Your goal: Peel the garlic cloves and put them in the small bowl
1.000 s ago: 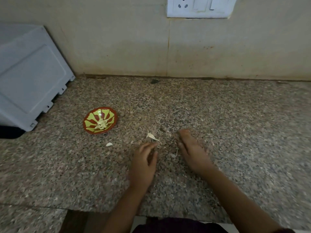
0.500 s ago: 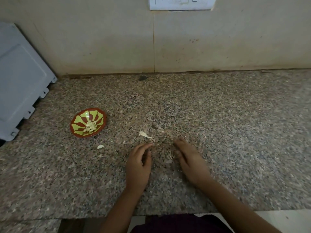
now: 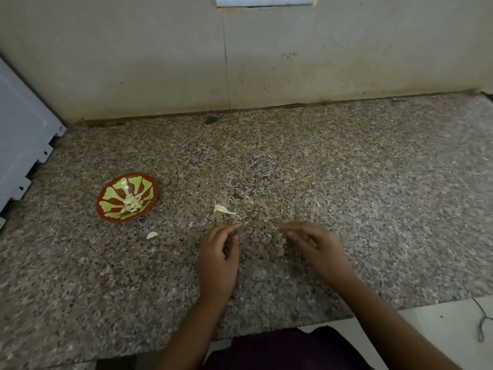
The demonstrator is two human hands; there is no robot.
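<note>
Reaching from the near edge over a dark garment (image 3: 280, 351), a person's two bare forearms stretch onto a speckled granite surface (image 3: 373, 209). To the near right, a pale floor (image 3: 440, 319) shows beyond the surface's edge, with a thin cord (image 3: 481, 324) lying on it.

The left hand (image 3: 217, 257) rests near the middle of the surface, its grip narrow and loose, thumb tucked close under the curved fingers. The right hand (image 3: 317, 247) sits just right of it, the two apart. It is blurred, so whether its grip holds anything cannot be told.

Left of the hands lies a loose garlic clove (image 3: 152, 235). Just beyond the left fingertips is a scrap of garlic skin (image 3: 223, 209). Farther left stands the small bowl (image 3: 102, 209), red with a green pattern, holding pale peeled cloves (image 3: 130, 204).

A grey-white appliance (image 3: 21, 134) fills the far left. A dark spot (image 3: 212, 119) marks the surface's far edge, where it meets a stained, beige tiled wall (image 3: 320, 62). A white switch plate (image 3: 266, 1) is cut off at the top.
</note>
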